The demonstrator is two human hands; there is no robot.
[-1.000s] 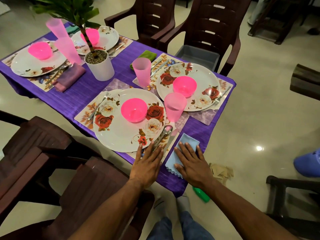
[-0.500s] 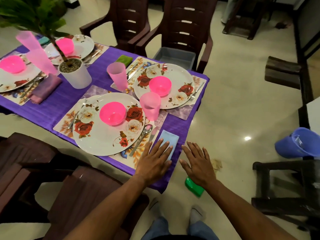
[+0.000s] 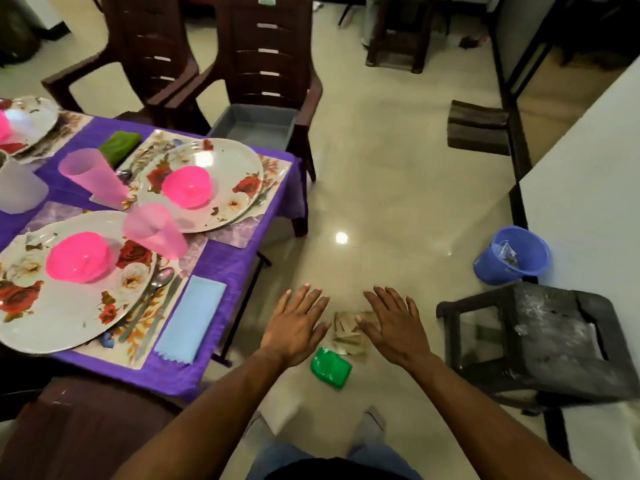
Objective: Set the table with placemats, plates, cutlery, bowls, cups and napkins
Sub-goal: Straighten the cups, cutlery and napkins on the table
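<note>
A light blue napkin [image 3: 191,318] lies flat on the purple tablecloth [image 3: 228,268] at the near corner, beside a spoon [image 3: 152,289] and knife on a floral placemat. The near floral plate [image 3: 59,306] carries a pink bowl [image 3: 78,256], with a pink cup [image 3: 154,230] behind it. A second plate [image 3: 225,168] holds another pink bowl [image 3: 187,187]; a second cup [image 3: 91,176] and a green napkin [image 3: 119,142] lie nearby. My left hand [image 3: 294,323] and right hand [image 3: 393,323] hover over the floor right of the table, fingers spread, holding nothing.
A green object [image 3: 330,367] and crumpled brown paper [image 3: 349,332] lie on the floor below my hands. A dark stool [image 3: 540,341] and blue bucket [image 3: 512,254] stand to the right. Brown chairs [image 3: 263,60] line the far side; one holds a grey tray [image 3: 254,128].
Both hands have come off the blue napkin and the table and moved right over the floor. The view has swung right, so the table's left part is out of sight.
</note>
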